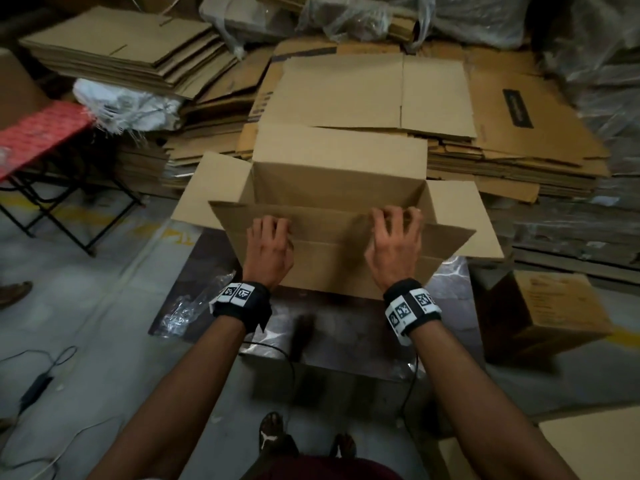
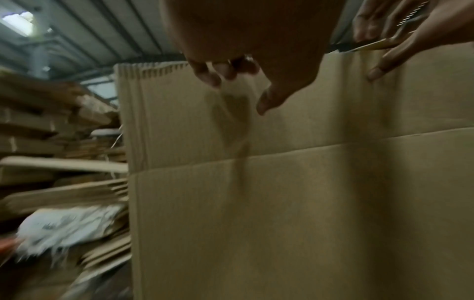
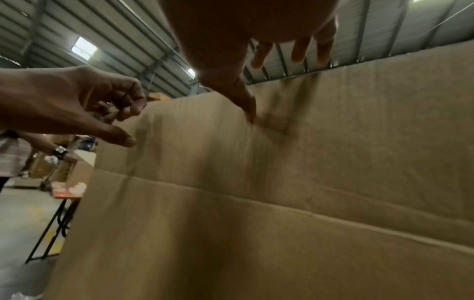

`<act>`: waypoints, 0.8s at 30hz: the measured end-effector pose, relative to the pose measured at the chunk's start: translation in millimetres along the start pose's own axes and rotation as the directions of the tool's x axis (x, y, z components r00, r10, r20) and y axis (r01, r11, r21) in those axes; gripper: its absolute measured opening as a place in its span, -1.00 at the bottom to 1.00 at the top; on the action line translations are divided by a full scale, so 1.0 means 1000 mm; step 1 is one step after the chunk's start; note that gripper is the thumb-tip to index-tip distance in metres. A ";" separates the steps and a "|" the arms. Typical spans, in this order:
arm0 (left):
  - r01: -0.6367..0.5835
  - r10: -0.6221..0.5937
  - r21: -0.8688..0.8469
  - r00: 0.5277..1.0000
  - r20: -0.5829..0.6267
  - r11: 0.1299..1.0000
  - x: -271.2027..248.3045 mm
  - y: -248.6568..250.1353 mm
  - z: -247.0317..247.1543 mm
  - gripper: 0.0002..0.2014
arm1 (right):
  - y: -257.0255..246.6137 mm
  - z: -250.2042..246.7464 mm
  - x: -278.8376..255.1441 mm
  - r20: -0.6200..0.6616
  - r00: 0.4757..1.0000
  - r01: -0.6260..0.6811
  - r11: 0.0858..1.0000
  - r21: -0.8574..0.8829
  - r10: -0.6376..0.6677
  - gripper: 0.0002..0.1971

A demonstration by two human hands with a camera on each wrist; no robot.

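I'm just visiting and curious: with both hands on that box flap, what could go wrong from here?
1. Bare fingers of the right hand hook over the raw edge of the near flap; sliding along it might cut skin.
2. Nothing shows inside the box, so it is probably light; pushing the flap might shove it across the dark table.
3. A cable hangs close to the feet; a step could snag it.

There is one open cardboard box (image 1: 339,174) with four flaps (image 1: 343,150), and two hands: one left hand (image 1: 268,251) and one right hand (image 1: 394,249), with two wristbands (image 1: 240,303). Around them are one folding table (image 1: 38,133), one white sack (image 1: 128,105) and one other box (image 1: 550,313). The flat cardboard sheets (image 1: 363,95) are too many to count.
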State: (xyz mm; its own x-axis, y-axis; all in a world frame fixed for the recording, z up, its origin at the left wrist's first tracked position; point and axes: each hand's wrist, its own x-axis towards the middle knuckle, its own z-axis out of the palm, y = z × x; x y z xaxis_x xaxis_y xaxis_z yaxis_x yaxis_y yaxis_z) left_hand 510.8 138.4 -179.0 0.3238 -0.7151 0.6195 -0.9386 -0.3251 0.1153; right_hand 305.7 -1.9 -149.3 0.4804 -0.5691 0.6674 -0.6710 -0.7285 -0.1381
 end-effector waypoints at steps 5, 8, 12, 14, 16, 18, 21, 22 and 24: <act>0.245 -0.182 -0.162 0.926 0.330 0.956 -0.023 -0.030 0.035 -0.48 | -0.003 0.041 -0.016 0.265 0.962 -0.048 0.996 -0.076 0.066 -0.41; 0.289 -0.229 -0.247 0.942 0.246 0.925 -0.036 -0.039 0.046 -0.47 | 0.001 0.061 -0.044 0.289 0.938 -0.183 0.981 -0.064 0.194 -0.45; 0.605 -0.621 -0.433 0.774 0.125 0.668 -0.056 -0.053 0.062 -0.20 | 0.006 0.068 -0.077 0.150 0.763 -0.642 0.764 0.058 0.629 -0.22; 0.703 -0.757 -0.557 0.625 0.189 0.441 -0.060 -0.060 0.071 0.00 | 0.014 0.069 -0.086 0.126 0.570 -0.817 0.543 0.194 0.812 -0.06; 0.790 -0.784 -0.557 0.508 0.356 0.258 -0.062 -0.072 0.083 0.12 | 0.031 0.074 -0.091 0.208 0.400 -0.905 0.348 0.247 0.893 0.10; 0.829 -0.738 -0.516 0.483 0.471 0.214 -0.070 -0.089 0.099 0.17 | 0.047 0.077 -0.093 0.324 0.289 -0.948 0.222 0.230 0.901 0.17; 0.846 -0.675 -0.481 0.495 0.546 0.230 -0.079 -0.111 0.119 0.22 | 0.062 0.079 -0.095 0.455 0.248 -0.953 0.131 0.274 0.855 0.12; 0.855 -0.653 -0.463 0.491 0.577 0.234 -0.079 -0.114 0.122 0.26 | 0.064 0.078 -0.095 0.485 0.252 -0.950 0.118 0.289 0.838 0.15; 0.871 -0.608 -0.445 0.472 0.638 0.208 -0.074 -0.118 0.121 0.33 | 0.064 0.076 -0.095 0.531 0.251 -0.955 0.119 0.271 0.809 0.26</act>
State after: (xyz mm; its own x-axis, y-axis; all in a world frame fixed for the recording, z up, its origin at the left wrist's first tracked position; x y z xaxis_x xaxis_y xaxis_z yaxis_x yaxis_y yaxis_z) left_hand 612.0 154.6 -332.8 0.7996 -0.5346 -0.2736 0.0334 -0.4153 0.9091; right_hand 259.9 -23.3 -277.5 -0.1229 -0.9350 -0.3327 -0.3856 0.3539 -0.8521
